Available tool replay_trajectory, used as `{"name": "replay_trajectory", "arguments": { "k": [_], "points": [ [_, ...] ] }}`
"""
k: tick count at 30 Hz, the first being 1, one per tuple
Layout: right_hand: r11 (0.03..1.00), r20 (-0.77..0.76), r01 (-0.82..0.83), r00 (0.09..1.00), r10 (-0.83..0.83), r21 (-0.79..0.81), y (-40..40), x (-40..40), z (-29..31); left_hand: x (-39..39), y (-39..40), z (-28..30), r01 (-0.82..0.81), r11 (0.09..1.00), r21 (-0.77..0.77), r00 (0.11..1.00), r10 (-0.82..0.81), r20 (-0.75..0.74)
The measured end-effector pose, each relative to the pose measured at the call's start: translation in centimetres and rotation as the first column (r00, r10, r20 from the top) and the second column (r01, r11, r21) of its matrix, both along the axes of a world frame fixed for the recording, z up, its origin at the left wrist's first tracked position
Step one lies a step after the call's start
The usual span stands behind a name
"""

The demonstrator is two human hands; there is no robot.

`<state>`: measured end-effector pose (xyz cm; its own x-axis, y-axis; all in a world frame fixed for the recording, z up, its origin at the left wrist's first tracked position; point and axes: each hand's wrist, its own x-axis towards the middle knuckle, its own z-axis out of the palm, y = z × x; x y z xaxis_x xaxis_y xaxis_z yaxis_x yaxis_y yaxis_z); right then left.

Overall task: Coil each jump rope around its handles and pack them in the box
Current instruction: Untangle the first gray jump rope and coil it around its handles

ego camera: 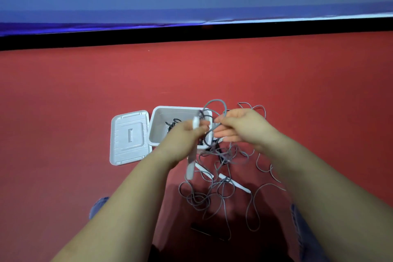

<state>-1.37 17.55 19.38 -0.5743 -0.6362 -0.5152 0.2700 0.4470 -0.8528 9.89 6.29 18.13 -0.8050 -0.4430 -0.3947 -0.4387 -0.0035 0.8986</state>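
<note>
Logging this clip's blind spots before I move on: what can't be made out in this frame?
Head view, the only one:
- Box contents: a dark rope inside, mostly hidden by the left hand.
- Left hand's fingers on the white handles: motion-blurred, handle count unclear.
- Gray rope pile: too tangled to count ropes.
- Dark object near the bottom: in shadow, unidentifiable.
- Right hand: its grip on the gray loop is unclear.

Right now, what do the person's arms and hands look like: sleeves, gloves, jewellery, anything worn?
Both forearms are bare up to the frame edge: no sleeves show. The left hand and right hand wear no gloves, and no rings, watch or wristband can be seen, though motion blur softens the left hand. Blue denim covers the knees beside the arms.
</note>
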Motion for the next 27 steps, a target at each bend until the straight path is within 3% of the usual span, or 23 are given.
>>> {"name": "replay_trajectory", "arguments": {
  "k": [3, 6, 8, 10, 12, 14, 16, 23, 27],
  "points": [
    [0.979, 0.206, 0.168, 0.968, -0.142, -0.115, 0.1, -0.5, 0.8, 0.3, 0.5, -0.3, 0.172, 0.979, -0.105, 0.982, -0.162, 0.101],
    [0.939, 0.363, 0.281, 0.911, -0.196, -0.198, 0.2, -0.9, 1.1, 0.0, 0.6, -0.4, 0.097, 0.995, 0.033, 0.994, -0.099, 0.049],
    [0.926, 0.372, 0.294, 0.908, -0.193, -0.237, 0.2, -1.2, 1.2, -0.1, 0.7, -0.3, 0.058, 0.992, 0.112, 0.998, -0.062, 0.03],
    [0.957, 0.243, 0.195, 0.96, -0.14, -0.215, 0.2, -1.2, 1.0, -0.2, 0.6, -0.1, 0.017, 0.993, 0.113, 0.999, -0.02, 0.028],
    [0.996, -0.062, -0.055, 0.997, 0.051, -0.065, 0.3, -0.9, 0.2, -0.3, 0.4, 0.0, -0.09, 0.985, 0.148, 0.996, 0.089, 0.014],
    [0.955, -0.256, -0.282, 0.92, 0.297, 0.092, 0.4, -0.4, -0.8, -0.6, 0.0, 0.1, -0.228, 0.946, 0.232, 0.972, 0.234, 0.0],
    [0.903, -0.314, -0.391, 0.847, 0.429, 0.179, 0.4, 0.1, -1.4, -0.6, -0.1, 0.4, -0.298, 0.901, 0.316, 0.948, 0.318, -0.014],
    [0.894, -0.345, -0.387, 0.827, 0.444, 0.225, 0.5, 0.3, -2.2, -0.6, -0.8, 0.8, -0.377, 0.777, 0.505, 0.877, 0.474, -0.074],
    [0.94, -0.399, -0.286, 0.852, 0.338, 0.186, 0.5, -0.1, -2.3, -0.7, -0.8, 1.1, -0.331, 0.78, 0.531, 0.872, 0.468, -0.144]
  ]
}}
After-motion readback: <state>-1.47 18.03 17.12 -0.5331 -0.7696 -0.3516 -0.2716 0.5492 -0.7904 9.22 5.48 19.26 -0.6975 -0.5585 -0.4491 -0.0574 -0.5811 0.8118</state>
